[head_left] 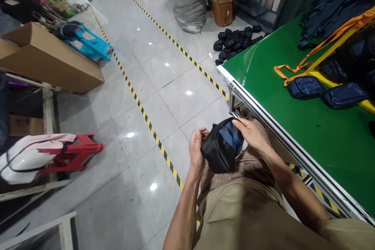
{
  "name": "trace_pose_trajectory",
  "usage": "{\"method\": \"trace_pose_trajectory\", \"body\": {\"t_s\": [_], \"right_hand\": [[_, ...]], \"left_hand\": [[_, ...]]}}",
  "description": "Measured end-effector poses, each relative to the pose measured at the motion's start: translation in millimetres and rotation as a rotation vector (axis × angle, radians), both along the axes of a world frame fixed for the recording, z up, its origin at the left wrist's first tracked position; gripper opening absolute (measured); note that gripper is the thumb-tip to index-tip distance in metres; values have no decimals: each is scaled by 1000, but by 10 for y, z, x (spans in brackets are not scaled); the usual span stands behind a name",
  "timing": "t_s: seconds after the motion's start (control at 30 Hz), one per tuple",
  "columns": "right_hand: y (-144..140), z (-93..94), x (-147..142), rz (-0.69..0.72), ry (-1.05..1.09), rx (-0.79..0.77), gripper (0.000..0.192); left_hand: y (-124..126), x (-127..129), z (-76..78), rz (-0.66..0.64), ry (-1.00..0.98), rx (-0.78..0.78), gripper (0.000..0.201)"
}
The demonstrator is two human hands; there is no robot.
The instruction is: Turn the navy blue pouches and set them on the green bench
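Both hands work a black pouch (pixel 219 150) held over the lap, just off the near edge of the green table (pixel 293 125). The left hand (pixel 197 147) is closed on the pouch's left edge, its fingertips pinching the fabric. The right hand (pixel 252 133) lies over the top right of the pouch, fingers curled on it. A blue bundle (pixel 231 136) shows at the pouch's mouth; the pouch hides most of it, so what it is stays hard to tell. The right palm and the far side of the pouch are out of sight.

On the table, at the right, lie dark blue pouches (pixel 306 86) beside orange straps (pixel 307 62) and a yellow bar (pixel 328 52); the picture's edge cuts off that heap, and more dark fabric (pixel 334 8) lies behind it. On the floor past the table's corner lies a pile of small black bundles (pixel 234 41), near a wicker basket (pixel 222 6) and a grey sack (pixel 189 0), both cut off at the top. A yellow-black tape line (pixel 140 105) crosses the tiles. To the left lie a long carton (pixel 49 58), a blue stool (pixel 88 43) and a red stool (pixel 76 156) on their sides. The left shelves are dark and unclear.
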State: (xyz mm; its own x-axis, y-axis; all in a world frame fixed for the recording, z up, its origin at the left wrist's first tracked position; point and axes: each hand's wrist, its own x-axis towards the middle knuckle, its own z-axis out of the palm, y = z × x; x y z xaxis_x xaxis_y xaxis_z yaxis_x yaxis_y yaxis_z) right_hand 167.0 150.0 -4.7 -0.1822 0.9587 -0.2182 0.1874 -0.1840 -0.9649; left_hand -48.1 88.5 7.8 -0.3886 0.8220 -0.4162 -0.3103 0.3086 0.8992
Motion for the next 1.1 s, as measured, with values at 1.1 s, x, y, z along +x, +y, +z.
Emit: {"method": "trace_pose_trajectory", "body": {"t_s": [1.1], "right_hand": [[-1148, -99, 771, 273, -339, 354, 35]], "left_hand": [[-885, 463, 8, -333, -631, -247, 49]]}}
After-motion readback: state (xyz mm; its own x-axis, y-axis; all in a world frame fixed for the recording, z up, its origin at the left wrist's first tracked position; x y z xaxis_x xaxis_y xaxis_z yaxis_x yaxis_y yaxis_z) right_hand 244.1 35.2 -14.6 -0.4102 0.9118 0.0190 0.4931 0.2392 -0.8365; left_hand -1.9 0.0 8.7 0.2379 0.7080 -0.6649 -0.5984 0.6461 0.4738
